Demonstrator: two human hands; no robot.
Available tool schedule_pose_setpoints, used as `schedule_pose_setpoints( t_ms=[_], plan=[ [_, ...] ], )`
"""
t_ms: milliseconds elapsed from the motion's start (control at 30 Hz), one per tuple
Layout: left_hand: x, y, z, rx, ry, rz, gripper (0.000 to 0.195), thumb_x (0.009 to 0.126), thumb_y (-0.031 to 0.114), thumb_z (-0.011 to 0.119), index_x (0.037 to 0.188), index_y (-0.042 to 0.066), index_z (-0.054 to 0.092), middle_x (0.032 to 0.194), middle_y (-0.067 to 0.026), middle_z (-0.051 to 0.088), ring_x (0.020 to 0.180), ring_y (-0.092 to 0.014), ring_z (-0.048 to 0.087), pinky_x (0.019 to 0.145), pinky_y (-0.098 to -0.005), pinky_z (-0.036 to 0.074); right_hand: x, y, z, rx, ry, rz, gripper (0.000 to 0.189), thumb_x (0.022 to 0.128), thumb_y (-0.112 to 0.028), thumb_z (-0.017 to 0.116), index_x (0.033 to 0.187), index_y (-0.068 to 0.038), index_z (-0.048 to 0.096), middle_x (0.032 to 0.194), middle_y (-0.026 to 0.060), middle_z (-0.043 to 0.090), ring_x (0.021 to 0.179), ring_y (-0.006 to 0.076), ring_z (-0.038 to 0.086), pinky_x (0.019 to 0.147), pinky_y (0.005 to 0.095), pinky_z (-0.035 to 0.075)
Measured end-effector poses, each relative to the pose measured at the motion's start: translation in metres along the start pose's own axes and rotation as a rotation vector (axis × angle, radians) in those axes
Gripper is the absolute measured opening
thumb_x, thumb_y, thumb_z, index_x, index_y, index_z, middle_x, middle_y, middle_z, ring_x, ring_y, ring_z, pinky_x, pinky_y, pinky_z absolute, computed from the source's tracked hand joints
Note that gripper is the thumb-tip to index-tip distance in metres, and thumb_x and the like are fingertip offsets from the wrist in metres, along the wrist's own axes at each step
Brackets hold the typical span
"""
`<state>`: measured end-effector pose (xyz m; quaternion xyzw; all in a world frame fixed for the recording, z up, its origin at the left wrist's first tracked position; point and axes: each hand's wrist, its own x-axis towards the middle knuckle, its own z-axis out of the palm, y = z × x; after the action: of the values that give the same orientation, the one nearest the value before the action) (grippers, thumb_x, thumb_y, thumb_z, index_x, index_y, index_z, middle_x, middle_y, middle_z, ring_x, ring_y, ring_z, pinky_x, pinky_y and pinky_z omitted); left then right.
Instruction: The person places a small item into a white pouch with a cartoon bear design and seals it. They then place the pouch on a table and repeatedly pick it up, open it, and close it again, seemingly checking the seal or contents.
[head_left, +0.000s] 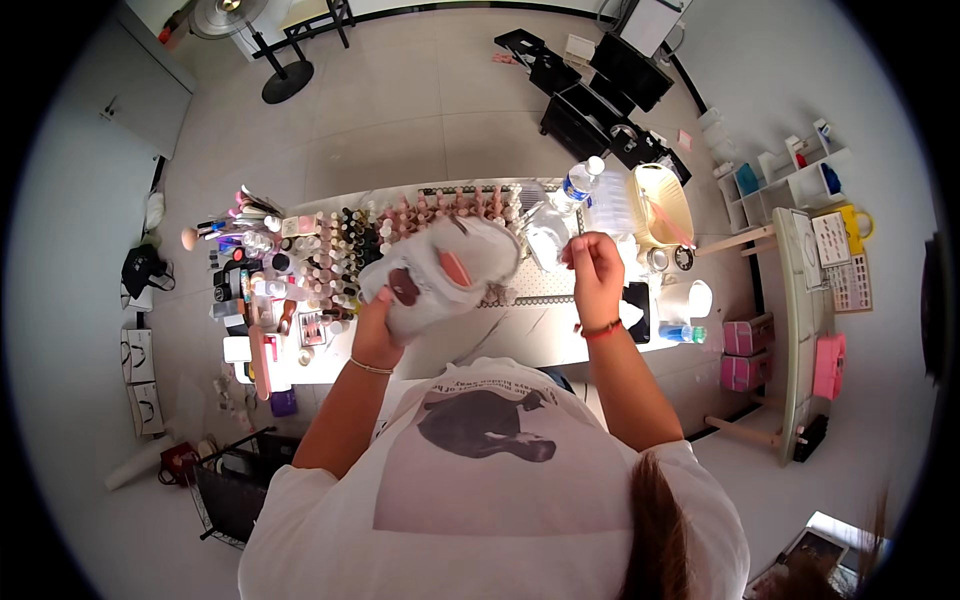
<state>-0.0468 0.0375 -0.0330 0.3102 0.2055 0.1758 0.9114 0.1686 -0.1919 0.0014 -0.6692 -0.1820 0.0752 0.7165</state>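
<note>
My left hand (377, 322) grips the near end of a soft white slipper-shaped item (480, 255), with the thumb on top beside a dark brown patch. A pinkish opening shows in its middle, and its outline is slightly blurred. It is held tilted above the table (480, 330). To the right, my right hand (598, 266) is raised with its fingers curled towards the thumb; whether something small is pinched there cannot be made out. Just beyond those fingertips lies a clear plastic item (547, 244), near a capped water bottle (576, 186).
Several rows of small bottles (341, 259) crowd the table's left and back. Makeup brushes (251, 206) stand at the far left. A yellow basket (660, 196), a black flat device (637, 307) and a white cup (681, 300) are on the right. Black open cases (585, 112) sit on the floor beyond.
</note>
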Motion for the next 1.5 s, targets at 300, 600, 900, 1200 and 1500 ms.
schedule_pose_setpoints(
  t_ms=[300,600,900,1200,1500],
  plan=[
    [-0.018,0.019,-0.025,-0.280,-0.288,0.019,0.065,0.100,0.051,0.038,0.150,0.010,0.030,0.149,-0.0119,0.041,0.135,-0.033,0.043,0.111,-0.0521,0.036,0.044,0.147,-0.027,-1.236,-0.404,-0.141,0.048,0.078,-0.002,0.064,0.124,-0.013,0.055,0.137,0.0151,0.050,0.122,0.0370,0.051,0.096,0.0452,0.048],
    [-0.038,0.024,-0.016,-0.130,-0.098,0.068,0.069,0.100,0.057,0.031,0.150,0.010,0.030,0.149,-0.0120,0.041,0.134,-0.032,0.044,0.111,-0.0528,0.037,0.058,0.165,-0.021,-1.554,-0.562,-0.169,0.055,0.086,-0.008,0.060,0.137,-0.024,0.045,0.142,0.0104,0.041,0.132,0.0311,0.042,0.103,0.0465,0.042],
    [-0.038,0.020,-0.025,-0.124,-0.105,0.031,0.069,0.099,0.054,0.039,0.149,0.008,0.031,0.148,-0.0124,0.043,0.134,-0.032,0.044,0.110,-0.0511,0.038,0.066,0.126,-0.039,-1.487,-0.551,-0.275,0.008,0.077,-0.015,0.066,0.085,-0.017,0.069,0.088,0.0058,0.064,0.098,0.0274,0.060,0.085,0.0421,0.046],
    [-0.015,0.007,-0.029,0.081,-0.048,0.036,0.064,0.090,0.038,0.066,0.138,0.004,0.041,0.114,-0.0071,0.060,0.106,-0.021,0.057,0.095,-0.0383,0.047,0.059,0.018,-0.068,-0.615,-0.392,0.040,0.009,0.085,-0.007,0.066,0.091,-0.002,0.062,0.073,0.0070,0.066,0.066,0.0195,0.064,0.061,0.0321,0.050],
    [0.002,0.006,0.013,0.208,-0.014,0.045,0.058,0.089,0.014,0.069,0.138,0.005,0.039,0.124,-0.0088,0.057,0.114,-0.020,0.057,0.098,-0.0366,0.047,0.001,-0.059,-0.039,-0.092,-0.283,0.068,0.020,0.087,0.010,0.063,0.102,-0.002,0.056,0.086,-0.0014,0.061,0.071,0.0025,0.054,0.059,0.0167,0.043]
  ],
)
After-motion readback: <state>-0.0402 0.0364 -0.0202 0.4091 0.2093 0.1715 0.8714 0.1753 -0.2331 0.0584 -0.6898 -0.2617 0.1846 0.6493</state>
